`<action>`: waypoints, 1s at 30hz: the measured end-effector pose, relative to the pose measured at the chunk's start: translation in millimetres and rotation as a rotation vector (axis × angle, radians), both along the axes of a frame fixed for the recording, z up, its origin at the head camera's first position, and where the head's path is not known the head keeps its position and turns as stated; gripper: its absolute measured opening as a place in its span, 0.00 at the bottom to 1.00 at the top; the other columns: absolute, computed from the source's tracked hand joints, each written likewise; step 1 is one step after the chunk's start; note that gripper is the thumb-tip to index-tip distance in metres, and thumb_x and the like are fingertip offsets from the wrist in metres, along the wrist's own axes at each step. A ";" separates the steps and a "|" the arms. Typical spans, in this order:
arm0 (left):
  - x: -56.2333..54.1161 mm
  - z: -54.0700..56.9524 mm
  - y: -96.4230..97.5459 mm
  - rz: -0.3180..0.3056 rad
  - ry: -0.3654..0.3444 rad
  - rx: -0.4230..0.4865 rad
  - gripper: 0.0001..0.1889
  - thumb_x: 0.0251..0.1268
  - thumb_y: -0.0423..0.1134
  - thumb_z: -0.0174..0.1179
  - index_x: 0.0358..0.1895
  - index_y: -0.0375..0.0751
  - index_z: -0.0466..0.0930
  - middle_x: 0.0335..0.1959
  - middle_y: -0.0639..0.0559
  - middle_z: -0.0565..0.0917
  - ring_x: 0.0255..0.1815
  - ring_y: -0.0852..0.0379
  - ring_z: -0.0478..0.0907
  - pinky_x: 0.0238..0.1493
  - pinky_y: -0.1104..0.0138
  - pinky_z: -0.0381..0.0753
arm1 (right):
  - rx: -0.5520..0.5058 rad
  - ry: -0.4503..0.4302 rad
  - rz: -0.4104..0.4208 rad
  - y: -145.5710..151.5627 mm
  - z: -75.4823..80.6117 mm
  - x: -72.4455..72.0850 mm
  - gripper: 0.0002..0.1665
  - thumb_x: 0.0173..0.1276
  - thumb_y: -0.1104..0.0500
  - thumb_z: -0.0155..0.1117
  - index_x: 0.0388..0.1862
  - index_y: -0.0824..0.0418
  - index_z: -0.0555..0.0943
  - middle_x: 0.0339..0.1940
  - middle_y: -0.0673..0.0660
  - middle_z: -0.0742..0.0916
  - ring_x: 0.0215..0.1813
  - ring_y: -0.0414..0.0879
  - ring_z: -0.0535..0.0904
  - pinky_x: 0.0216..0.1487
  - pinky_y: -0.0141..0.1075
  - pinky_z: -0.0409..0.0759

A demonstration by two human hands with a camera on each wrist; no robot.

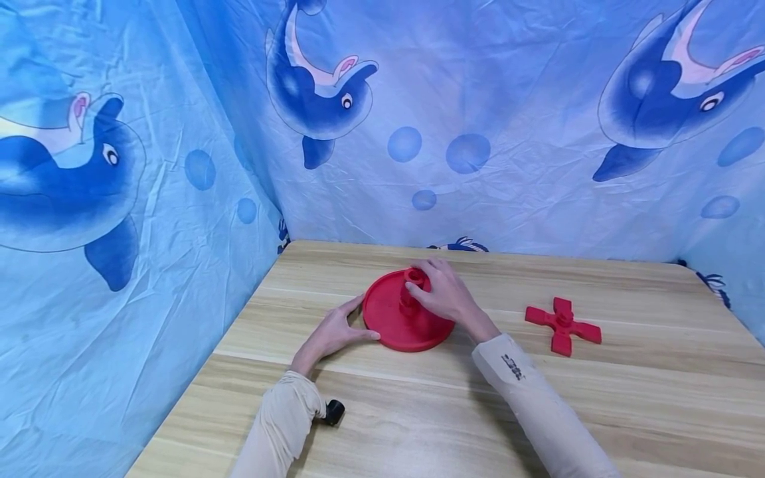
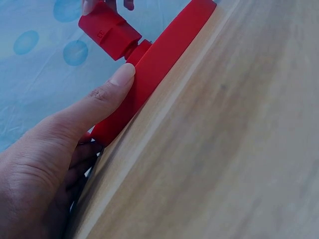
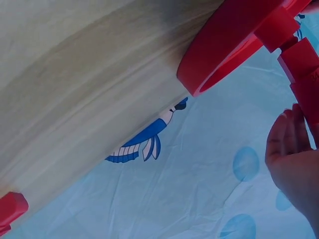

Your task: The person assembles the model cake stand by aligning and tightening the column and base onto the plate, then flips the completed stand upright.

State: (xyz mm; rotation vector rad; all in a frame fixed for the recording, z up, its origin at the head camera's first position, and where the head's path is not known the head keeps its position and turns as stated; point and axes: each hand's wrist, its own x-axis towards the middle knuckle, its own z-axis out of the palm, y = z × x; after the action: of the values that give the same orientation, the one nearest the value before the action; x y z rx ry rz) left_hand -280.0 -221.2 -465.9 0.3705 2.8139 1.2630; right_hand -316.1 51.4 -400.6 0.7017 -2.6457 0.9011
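Note:
A red round tray [image 1: 385, 322] with a low raised rim lies on the wooden table. Its rim sits between the thumb and fingers of my left hand [image 1: 335, 332]; the thumb [image 2: 123, 74] presses the outer side in the left wrist view. A thick red post [image 1: 411, 299] stands at the tray's middle, above a short stub [image 3: 276, 29] with a narrow neck between them. My right hand [image 1: 442, 292] grips the upper part of this post, thumb on the near side and fingers round the far side. In the right wrist view some of the post is cut off by the frame edge.
A red four-armed cross piece [image 1: 563, 325] with a small central peg lies on the table to the right. Beside the left sleeve is a small black object [image 1: 334, 412]. Blue cloth [image 1: 508, 212] printed with dolphins hangs behind and left of the wooden table [image 1: 406, 411].

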 end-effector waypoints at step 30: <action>0.2 0.5 1.1 -0.001 -0.002 0.014 0.54 0.51 0.61 0.79 0.82 0.52 0.62 0.78 0.46 0.67 0.79 0.42 0.61 0.73 0.44 0.66 | -0.101 -0.045 0.048 2.6 -8.2 -0.4 0.32 0.71 0.53 0.71 0.71 0.59 0.77 0.64 0.60 0.80 0.65 0.56 0.74 0.53 0.51 0.86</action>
State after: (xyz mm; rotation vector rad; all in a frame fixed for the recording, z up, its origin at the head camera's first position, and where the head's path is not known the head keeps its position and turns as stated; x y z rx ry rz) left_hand -279.8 -220.0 -465.4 0.3716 2.8039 1.2832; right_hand -316.5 54.0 -408.8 0.7311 -2.6108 1.0673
